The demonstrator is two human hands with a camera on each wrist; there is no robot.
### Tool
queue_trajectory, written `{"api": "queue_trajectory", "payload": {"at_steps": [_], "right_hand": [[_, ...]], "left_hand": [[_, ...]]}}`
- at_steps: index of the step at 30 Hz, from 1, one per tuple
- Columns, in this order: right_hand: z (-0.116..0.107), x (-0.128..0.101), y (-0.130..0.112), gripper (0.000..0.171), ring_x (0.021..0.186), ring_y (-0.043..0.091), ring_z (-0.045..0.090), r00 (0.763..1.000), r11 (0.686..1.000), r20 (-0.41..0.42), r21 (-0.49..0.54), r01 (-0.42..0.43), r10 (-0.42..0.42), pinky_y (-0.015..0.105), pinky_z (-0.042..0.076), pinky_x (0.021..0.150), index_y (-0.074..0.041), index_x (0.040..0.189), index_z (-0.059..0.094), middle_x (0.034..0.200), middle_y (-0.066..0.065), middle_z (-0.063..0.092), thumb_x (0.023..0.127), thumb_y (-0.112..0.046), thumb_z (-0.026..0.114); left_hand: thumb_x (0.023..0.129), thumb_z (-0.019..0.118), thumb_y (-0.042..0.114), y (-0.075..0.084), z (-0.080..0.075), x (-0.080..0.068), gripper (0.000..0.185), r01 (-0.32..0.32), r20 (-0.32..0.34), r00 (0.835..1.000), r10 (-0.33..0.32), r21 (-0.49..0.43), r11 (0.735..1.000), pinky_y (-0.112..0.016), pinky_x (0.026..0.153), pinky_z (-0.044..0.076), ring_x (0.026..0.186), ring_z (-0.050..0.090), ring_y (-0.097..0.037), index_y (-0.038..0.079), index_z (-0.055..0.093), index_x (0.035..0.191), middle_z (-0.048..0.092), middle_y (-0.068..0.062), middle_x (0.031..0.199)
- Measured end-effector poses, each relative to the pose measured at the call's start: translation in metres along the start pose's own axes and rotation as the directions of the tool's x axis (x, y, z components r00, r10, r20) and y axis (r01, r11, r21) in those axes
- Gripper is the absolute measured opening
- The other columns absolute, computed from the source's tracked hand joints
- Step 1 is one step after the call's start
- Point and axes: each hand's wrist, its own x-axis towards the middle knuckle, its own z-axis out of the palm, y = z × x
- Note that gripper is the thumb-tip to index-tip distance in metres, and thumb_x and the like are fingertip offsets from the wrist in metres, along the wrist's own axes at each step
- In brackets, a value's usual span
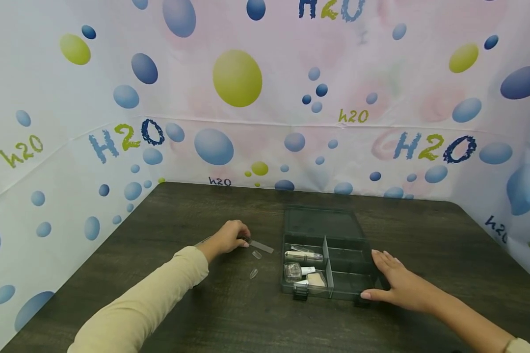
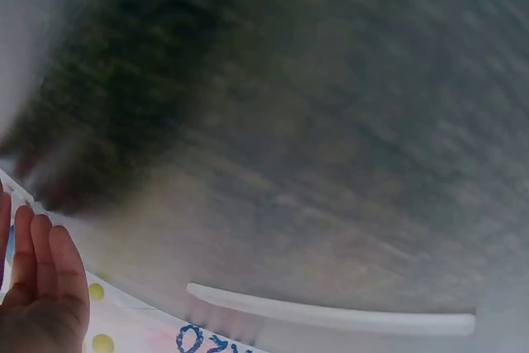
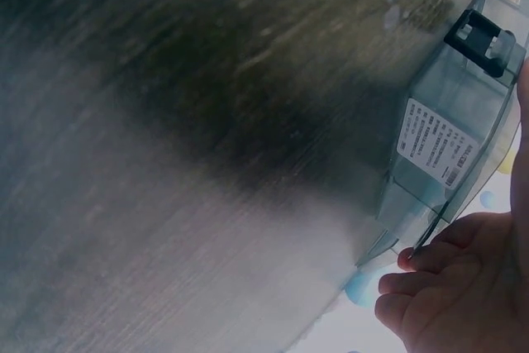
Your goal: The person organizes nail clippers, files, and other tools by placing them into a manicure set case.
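- The left hand [image 1: 229, 238], left of centre in the head view, has its fingers curled round one end of a nail file [image 1: 260, 246], a thin grey strip that lies flat on the dark wood-grain counter [image 1: 181, 304] and points toward the organiser box.
- The right hand [image 1: 395, 282], lower right of centre, lies with straight, spread fingers against the right wall of the clear organiser box [image 1: 349, 289]; in the right wrist view the fingertips [image 3: 413, 258] touch its side near a printed label [image 3: 438, 142].
- Just below the file lie two clear false nail tips [image 1: 255, 264], apart from each other and near the box.
- The box stands open, its lid laid back toward the upper part of the frame; the left compartments hold small bottles and tubes, the right ones look bare.
- By my judgement the file is light, thin and somewhat flexible: best pinched by its flat faces at the end. The nail tips look tiny and slippery and would need a fingertip pinch.
- The box's low walls and dividers are the edges to clear; open counter lies to the left and below, bounded by the bubble-print backdrop [image 1: 70, 147].
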Motion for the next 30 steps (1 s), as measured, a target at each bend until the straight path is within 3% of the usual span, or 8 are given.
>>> {"api": "queue_trajectory", "payload": {"at_steps": [4,12,19,26,30], "right_hand": [[0.0,0.0,-0.001,0.103,0.132,0.057,0.013,1.0,1.0,0.003,-0.005,-0.001,0.001,0.072,0.013,0.1,0.012,0.143,0.017,0.146,0.037,0.015,0.078,-0.049,0.068],[-0.001,0.0,-0.001,0.103,0.131,0.058,0.013,1.0,1.0,0.002,-0.011,-0.001,0.001,0.072,0.014,0.099,0.013,0.142,0.017,0.146,0.037,0.016,0.078,-0.049,0.068],[-0.001,0.0,-0.001,0.103,0.132,0.057,0.013,1.0,1.0,-0.002,-0.012,-0.004,0.004,0.071,0.014,0.1,0.012,0.143,0.017,0.146,0.037,0.016,0.078,-0.048,0.069],[-0.001,0.0,-0.001,0.102,0.132,0.057,0.013,1.0,1.0,0.0,-0.005,-0.003,0.003,0.072,0.013,0.1,0.013,0.142,0.018,0.146,0.037,0.015,0.078,-0.047,0.069],[-0.001,0.0,-0.001,0.102,0.132,0.057,0.013,1.0,1.0,0.002,-0.009,-0.006,0.006,0.072,0.014,0.1,0.012,0.143,0.017,0.146,0.037,0.016,0.078,-0.048,0.068]], "left_hand": [[0.078,0.074,0.009,-0.003,0.002,-0.003,0.013,0.009,-0.016,1.0,-0.009,-0.012,1.0,-0.029,0.07,0.05,0.078,0.057,-0.018,0.002,0.066,0.086,0.061,-0.008,0.085],[0.08,0.071,0.008,-0.007,0.003,-0.006,0.01,-0.037,-0.026,0.999,0.037,-0.025,0.999,-0.023,0.063,0.047,0.071,0.057,-0.014,0.002,0.063,0.078,0.06,-0.008,0.079],[0.082,0.068,0.008,-0.003,-0.001,-0.01,0.009,-0.062,-0.037,0.997,0.061,-0.034,0.997,-0.021,0.061,0.047,0.068,0.058,-0.012,0.001,0.063,0.08,0.065,-0.008,0.077],[0.084,0.066,0.008,-0.002,0.002,-0.014,0.011,-0.119,-0.059,0.991,0.12,0.018,0.993,-0.024,0.064,0.05,0.072,0.06,-0.016,-0.002,0.068,0.086,0.064,-0.01,0.081],[0.084,0.066,0.008,0.001,0.002,-0.016,0.01,-0.111,-0.077,0.991,0.112,0.017,0.994,-0.023,0.063,0.049,0.071,0.058,-0.015,-0.001,0.068,0.085,0.063,-0.009,0.08]]}}
